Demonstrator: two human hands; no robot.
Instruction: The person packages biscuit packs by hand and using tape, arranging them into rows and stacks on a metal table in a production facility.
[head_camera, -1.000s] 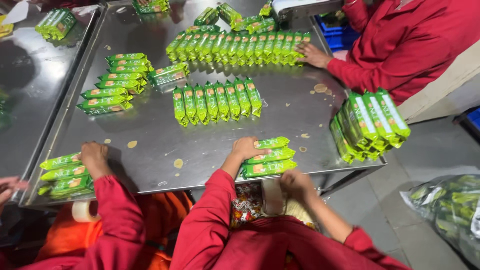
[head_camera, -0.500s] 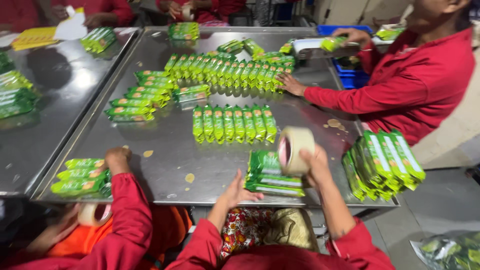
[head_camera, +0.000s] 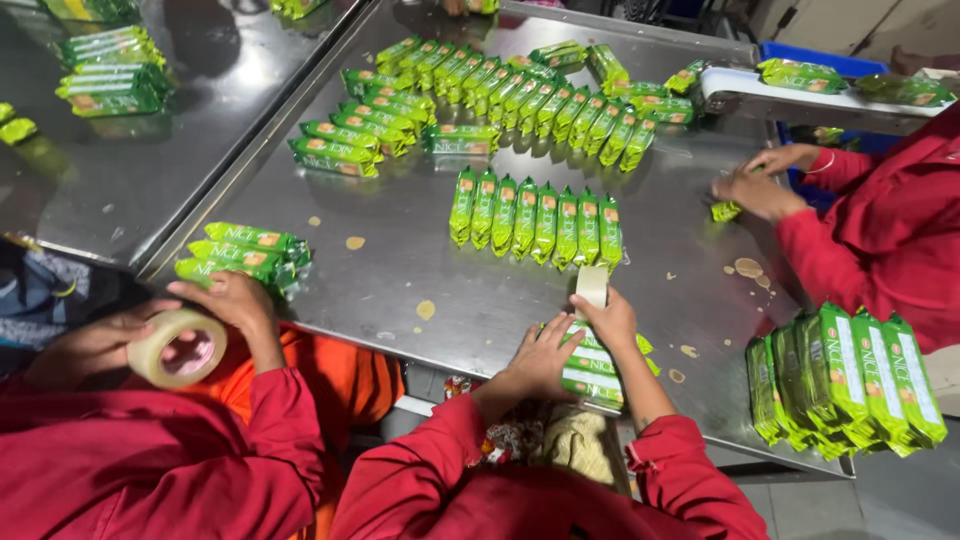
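A blue bin (head_camera: 800, 55) stands at the far right behind the steel table (head_camera: 400, 260); what it holds is hidden by a white chute (head_camera: 800, 95) carrying green packets. No other container shows.

Half a second ago the right hand held the tape roll up in the air above the stack; now the right hand (head_camera: 608, 318) has brought the tape roll (head_camera: 592, 287) down to the table, just past the stack, fingers pinched around it. The left hand (head_camera: 540, 355) has stayed on the stack (head_camera: 598, 365), fingers spread flat over its near left side.

The stack is a small pile of green packets at the near edge of the table, slightly right of the middle, mostly covered by the two hands. Its wrappers are glossy green with orange and white patches. Just beyond the tape, a row (head_camera: 535, 218) of six packets stands side by side.

To the left, a co-worker's hands (head_camera: 160, 335) hold a clear tape roll (head_camera: 178, 347) near another bundle (head_camera: 245, 255). At the far right, another person's hand (head_camera: 755, 190) touches a single packet (head_camera: 727, 210). A taped block (head_camera: 850, 380) of packets sits at the near right corner.
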